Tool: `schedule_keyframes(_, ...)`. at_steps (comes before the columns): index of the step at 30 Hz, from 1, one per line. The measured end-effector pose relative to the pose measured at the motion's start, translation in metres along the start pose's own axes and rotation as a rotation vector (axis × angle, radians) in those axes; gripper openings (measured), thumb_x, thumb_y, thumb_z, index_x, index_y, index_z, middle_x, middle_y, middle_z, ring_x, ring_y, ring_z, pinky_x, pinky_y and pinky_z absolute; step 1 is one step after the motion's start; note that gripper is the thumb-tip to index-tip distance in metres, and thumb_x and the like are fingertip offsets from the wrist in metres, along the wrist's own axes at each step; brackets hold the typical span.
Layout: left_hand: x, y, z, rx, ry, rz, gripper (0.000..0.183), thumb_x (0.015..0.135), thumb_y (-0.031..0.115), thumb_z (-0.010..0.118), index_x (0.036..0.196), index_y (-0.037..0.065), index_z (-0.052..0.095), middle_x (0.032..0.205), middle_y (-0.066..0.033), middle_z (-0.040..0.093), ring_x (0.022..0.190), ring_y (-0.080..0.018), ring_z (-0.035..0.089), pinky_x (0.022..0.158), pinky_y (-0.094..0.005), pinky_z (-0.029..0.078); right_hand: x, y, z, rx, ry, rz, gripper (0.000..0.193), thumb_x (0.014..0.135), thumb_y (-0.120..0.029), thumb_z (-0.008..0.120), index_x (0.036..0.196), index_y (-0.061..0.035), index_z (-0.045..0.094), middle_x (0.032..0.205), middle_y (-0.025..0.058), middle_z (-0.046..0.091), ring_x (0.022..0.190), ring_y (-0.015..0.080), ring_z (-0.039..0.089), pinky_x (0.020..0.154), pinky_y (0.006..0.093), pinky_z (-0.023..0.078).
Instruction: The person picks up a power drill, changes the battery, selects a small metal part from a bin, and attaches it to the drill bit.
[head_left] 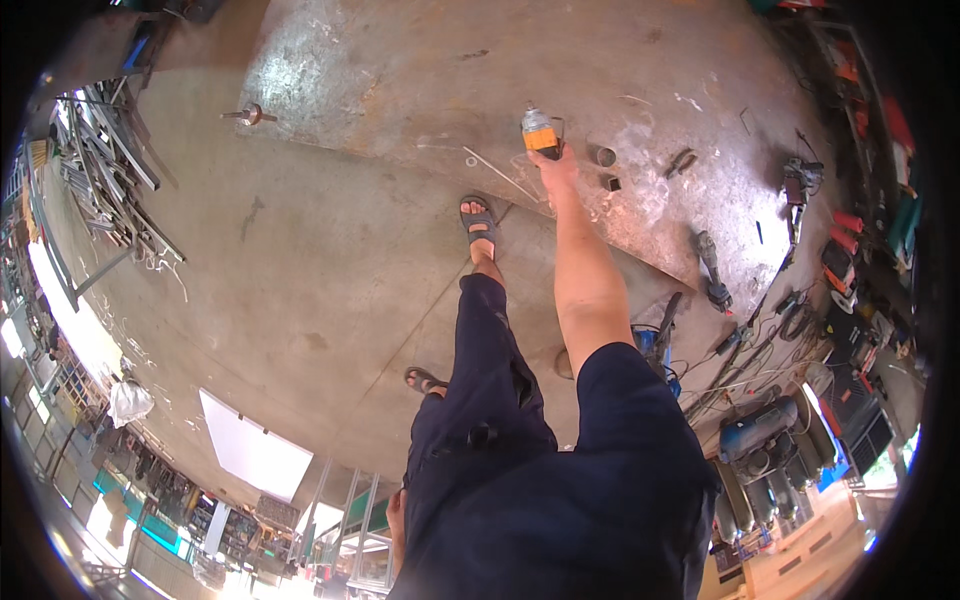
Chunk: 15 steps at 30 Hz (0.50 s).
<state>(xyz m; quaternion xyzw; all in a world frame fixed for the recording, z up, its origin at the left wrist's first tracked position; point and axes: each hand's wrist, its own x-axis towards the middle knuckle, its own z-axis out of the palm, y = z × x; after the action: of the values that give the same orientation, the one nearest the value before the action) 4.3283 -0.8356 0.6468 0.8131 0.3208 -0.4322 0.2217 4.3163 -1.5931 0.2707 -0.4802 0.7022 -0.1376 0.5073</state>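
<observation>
My right arm reaches forward over the metal sheet (400, 60) on the floor. My right hand (556, 168) is closed around a power drill (540, 138) with a yellow-orange body and a silver nose pointing away from me. Just right of that hand are a short round piece (604, 157) and a short square tube piece (612, 184). A pair of pliers (681, 163) lies farther right. Left of the hand, a thin rod (500, 172) and a small ring (471, 161) rest near my foot. My left hand (396, 518) hangs beside my leg, mostly hidden, its fingers not clear.
An angle grinder (709, 268) lies on the sheet's right side, close to cables and tools. At far left is a spindle-like metal piece (250, 115). Metal bars (105, 170) are piled at the left edge. A white panel (255, 445) and an air compressor (760, 430) stand behind me.
</observation>
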Motion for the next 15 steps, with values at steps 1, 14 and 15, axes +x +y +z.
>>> schedule_keyframes(1, -0.015, 0.026, 0.016, 0.21, -0.07, 0.139, 0.035, 0.105, 0.029, 0.06, 0.121, -0.001, 0.068, 0.11, -0.0145, 0.075, 0.101, -0.018, 0.069, 0.091, -0.0322, 0.052, 0.01, -0.001, 0.004, -0.01, -0.008, 0.001, 0.07, 0.075, -0.027, 0.089, 0.133, -0.002, 0.057, 0.122, 0.0138, 0.069, 0.112, 0.0237, 0.065, 0.095, 0.0405, 0.051)
schedule_keyframes(14, -0.032, 0.195, 0.01, 0.482, -0.01, 0.186, 0.042, 0.1, 0.032, 0.064, 0.122, -0.005, 0.067, 0.112, -0.02, 0.074, 0.106, -0.0271, 0.071, 0.093, -0.0355, 0.053, 0.067, 0.084, -0.064, -0.142, 0.219, 0.01, 0.046, 0.102, -0.04, 0.059, 0.122, -0.0005, 0.07, 0.111, 0.0124, 0.074, 0.102, 0.0211, 0.067, 0.09, 0.035, 0.051)
schedule_keyframes(15, -0.024, 0.211, 0.004, 0.55, -0.025, 0.203, 0.043, 0.1, 0.032, 0.064, 0.122, -0.005, 0.067, 0.112, -0.0203, 0.074, 0.106, -0.0271, 0.071, 0.094, -0.036, 0.053, 0.082, 0.107, -0.076, -0.136, 0.227, 0.027, 0.046, 0.102, -0.039, 0.058, 0.121, 0.0004, 0.07, 0.107, 0.0118, 0.075, 0.096, 0.0204, 0.068, 0.086, 0.0353, 0.052)
